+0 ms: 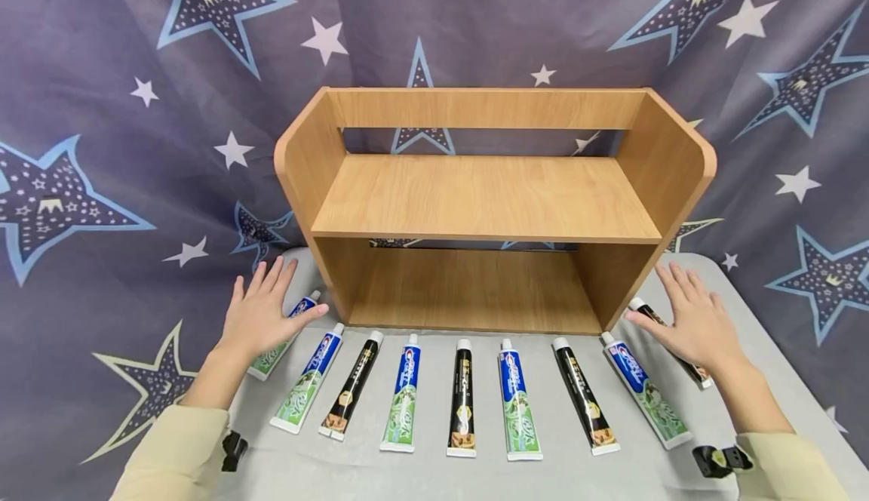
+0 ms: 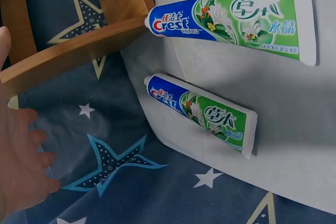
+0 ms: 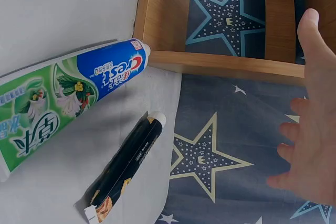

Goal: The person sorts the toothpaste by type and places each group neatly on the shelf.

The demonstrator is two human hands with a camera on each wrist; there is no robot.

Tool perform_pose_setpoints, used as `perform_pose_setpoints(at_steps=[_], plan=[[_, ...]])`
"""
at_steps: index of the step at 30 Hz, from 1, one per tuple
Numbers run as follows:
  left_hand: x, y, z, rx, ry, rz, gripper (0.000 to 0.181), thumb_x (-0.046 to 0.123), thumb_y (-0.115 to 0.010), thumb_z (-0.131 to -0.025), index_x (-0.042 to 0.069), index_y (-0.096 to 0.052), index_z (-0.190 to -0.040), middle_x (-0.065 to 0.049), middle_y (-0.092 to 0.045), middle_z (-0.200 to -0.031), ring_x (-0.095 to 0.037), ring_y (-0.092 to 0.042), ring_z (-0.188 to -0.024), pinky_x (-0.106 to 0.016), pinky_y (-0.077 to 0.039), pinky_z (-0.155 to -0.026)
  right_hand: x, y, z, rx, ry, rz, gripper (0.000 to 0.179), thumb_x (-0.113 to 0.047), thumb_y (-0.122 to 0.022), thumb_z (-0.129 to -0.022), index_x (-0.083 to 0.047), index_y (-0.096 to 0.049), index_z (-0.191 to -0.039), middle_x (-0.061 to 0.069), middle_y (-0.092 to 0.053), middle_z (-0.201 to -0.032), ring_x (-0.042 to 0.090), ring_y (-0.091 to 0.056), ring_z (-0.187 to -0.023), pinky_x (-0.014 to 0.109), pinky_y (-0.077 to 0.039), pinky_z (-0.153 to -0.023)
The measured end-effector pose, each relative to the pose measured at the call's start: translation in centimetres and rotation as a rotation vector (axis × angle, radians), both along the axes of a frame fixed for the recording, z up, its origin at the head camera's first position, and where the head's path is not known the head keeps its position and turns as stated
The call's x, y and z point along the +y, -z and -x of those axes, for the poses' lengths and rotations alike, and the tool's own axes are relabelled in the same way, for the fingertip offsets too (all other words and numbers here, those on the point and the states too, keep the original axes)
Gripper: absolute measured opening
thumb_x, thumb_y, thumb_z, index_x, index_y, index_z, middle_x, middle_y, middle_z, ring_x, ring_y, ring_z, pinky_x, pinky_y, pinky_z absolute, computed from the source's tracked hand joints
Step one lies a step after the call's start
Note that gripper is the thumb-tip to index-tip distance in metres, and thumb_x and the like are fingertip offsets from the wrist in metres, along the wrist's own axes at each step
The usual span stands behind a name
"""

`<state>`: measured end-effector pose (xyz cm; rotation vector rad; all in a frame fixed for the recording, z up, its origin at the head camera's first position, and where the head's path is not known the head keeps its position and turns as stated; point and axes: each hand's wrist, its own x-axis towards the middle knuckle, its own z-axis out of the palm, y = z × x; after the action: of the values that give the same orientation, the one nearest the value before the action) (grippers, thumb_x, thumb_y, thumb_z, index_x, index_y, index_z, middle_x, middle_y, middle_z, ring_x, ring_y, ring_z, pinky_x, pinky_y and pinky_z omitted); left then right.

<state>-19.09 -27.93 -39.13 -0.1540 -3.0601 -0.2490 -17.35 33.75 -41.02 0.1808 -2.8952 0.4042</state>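
My left hand (image 1: pixel 259 320), fingers spread, hovers over the leftmost blue-and-green Crest toothpaste tube (image 1: pixel 270 360), partly covering it. On the right, my other hand (image 1: pixel 699 327) is spread the same way above a black toothpaste tube (image 1: pixel 698 374) at the end of the row. Neither hand holds anything. Between them, several blue-and-green and black tubes lie fanned out, caps toward the shelf. The left wrist view shows two Crest tubes (image 2: pixel 252 19) lying near the shelf's corner. Seen from the right wrist, a Crest tube (image 3: pixel 68 95) lies beside a black tube (image 3: pixel 128 163).
A two-level wooden shelf (image 1: pixel 485 195) stands behind the row, its open front facing me. The table (image 1: pixel 271 463) has a pale grey cover with rounded far corners. Star-patterned dark cloth (image 1: pixel 88 93) hangs behind and at both sides.
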Motion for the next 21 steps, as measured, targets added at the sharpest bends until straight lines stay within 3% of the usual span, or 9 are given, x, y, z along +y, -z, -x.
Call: perform_pose_setpoints(at_steps=[7,14,17,18,21], plan=[[-0.4,0.2,0.6,-0.019,-0.006,-0.013,0.102,0.076,-0.044,-0.083,0.012,-0.01,-0.155,-0.019,-0.009,-0.161,-0.046,-0.01,-0.147,-0.068,-0.003,-0.116,-0.3,-0.1,0.5,0.057,-0.057,0.032,0.098,-0.054,-0.068,-0.08,-0.007,-0.021,-0.153,0.028,-0.029,-0.153,0.047,-0.023,-0.143,0.072,-0.026,-0.103],[-1.3,1.0,1.5,-0.054,-0.018,-0.066,0.098,0.073,-0.044,-0.086,0.01,-0.012,-0.155,-0.022,-0.012,-0.16,-0.049,-0.017,-0.144,-0.07,-0.014,-0.112,-0.2,0.0,0.9,0.109,-0.129,0.184,0.102,-0.039,-0.082,-0.072,-0.01,-0.026,-0.152,0.03,-0.038,-0.147,0.054,-0.037,-0.13,0.07,-0.033,-0.098],[-1.7,1.7,1.8,-0.082,-0.033,-0.115,0.097,0.072,-0.044,-0.086,0.009,-0.014,-0.154,-0.023,-0.014,-0.159,-0.051,-0.02,-0.141,-0.072,-0.018,-0.109,-0.3,0.5,1.2,0.157,-0.14,0.245,0.096,-0.029,-0.084,-0.071,-0.008,-0.032,-0.149,0.032,-0.044,-0.141,0.053,-0.046,-0.122,0.063,-0.042,-0.092],[-1.9,1.9,1.9,-0.096,-0.041,-0.133,0.097,0.072,-0.044,-0.087,0.01,-0.014,-0.154,-0.024,-0.014,-0.159,-0.052,-0.021,-0.141,-0.073,-0.019,-0.108,-0.3,0.7,1.3,0.177,-0.14,0.267,0.093,-0.026,-0.084,-0.071,-0.007,-0.035,-0.148,0.032,-0.047,-0.139,0.046,-0.05,-0.123,0.053,-0.047,-0.093],[-2.3,2.5,2.1,-0.143,-0.064,-0.186,0.096,0.072,-0.043,-0.087,0.011,-0.013,-0.154,-0.024,-0.015,-0.159,-0.055,-0.022,-0.139,-0.076,-0.022,-0.104,-0.4,1.3,1.6,0.221,-0.15,0.368,0.082,-0.015,-0.084,-0.072,-0.004,-0.043,-0.143,0.032,-0.054,-0.131,0.005,-0.056,-0.122,0.016,-0.054,-0.086]])
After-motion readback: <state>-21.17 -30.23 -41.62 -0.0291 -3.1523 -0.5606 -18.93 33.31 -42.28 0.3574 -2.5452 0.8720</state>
